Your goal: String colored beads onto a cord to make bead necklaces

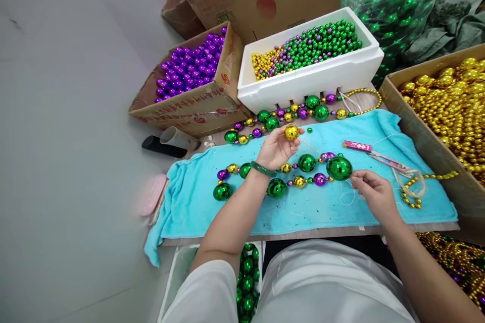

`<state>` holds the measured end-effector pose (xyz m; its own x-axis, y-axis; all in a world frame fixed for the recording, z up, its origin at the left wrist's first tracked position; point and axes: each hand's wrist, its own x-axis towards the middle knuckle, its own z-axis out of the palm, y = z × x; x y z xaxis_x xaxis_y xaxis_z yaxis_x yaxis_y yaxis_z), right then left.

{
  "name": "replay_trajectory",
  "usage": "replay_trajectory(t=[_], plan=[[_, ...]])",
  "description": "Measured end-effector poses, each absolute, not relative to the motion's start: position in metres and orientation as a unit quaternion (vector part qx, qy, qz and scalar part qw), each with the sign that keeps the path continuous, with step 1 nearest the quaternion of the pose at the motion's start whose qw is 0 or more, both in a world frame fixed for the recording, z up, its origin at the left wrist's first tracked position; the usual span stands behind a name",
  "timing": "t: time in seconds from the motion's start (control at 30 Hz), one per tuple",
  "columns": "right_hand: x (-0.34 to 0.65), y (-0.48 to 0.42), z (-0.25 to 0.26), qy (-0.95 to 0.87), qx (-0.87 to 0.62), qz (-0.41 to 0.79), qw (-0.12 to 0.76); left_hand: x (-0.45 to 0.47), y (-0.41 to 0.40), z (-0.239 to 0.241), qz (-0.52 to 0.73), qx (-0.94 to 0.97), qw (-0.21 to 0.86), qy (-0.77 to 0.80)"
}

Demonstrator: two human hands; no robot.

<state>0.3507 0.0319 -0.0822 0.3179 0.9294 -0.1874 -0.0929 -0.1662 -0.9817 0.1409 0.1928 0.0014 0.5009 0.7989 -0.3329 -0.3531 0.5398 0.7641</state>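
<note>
gold bead [291,132] could drop if left hand [278,149], pinching it, slackens; right hand [374,192] pinches green bead [338,168] at four o'clock.

Over a turquoise towel [242,222], the left hand [278,149] holds a gold ball [291,132] at ten o'clock from the towel's middle; at three, the right hand [373,192] has its fingertips at the edge of a large green ball [339,167]. A beaded strand [276,187] loops toward nine. Beyond the towel stand a carton of purple balls [189,103] at ten, a white foam box [310,73] at twelve and a carton of gold beads [428,146] at two.
</note>
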Motion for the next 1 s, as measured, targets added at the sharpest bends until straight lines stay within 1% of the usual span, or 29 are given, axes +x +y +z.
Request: replay_trajectory(t=[0.17,0.4,0.7,0.87,1.0], plan=[[0.3515,0.0316,-0.0815,-0.345,-0.614,0.462,0.54,0.1437,0.1909,0.0024,0.354,0.316,0.816,0.33],[0.3532,0.0304,-0.0798,-0.346,-0.617,0.457,0.54,0.147,0.1876,0.0032,0.363,0.352,0.79,0.347],[0.3544,0.0315,-0.0817,-0.35,-0.615,0.459,0.537,0.1486,0.188,0.0005,0.373,0.293,0.827,0.301],[0.3566,0.0308,-0.0842,-0.344,-0.616,0.463,0.537,0.1494,0.1881,-0.0003,0.377,0.286,0.833,0.287],[0.3573,0.0299,-0.0842,-0.341,-0.619,0.459,0.538,0.1503,0.1879,-0.0007,0.38,0.294,0.822,0.305]])
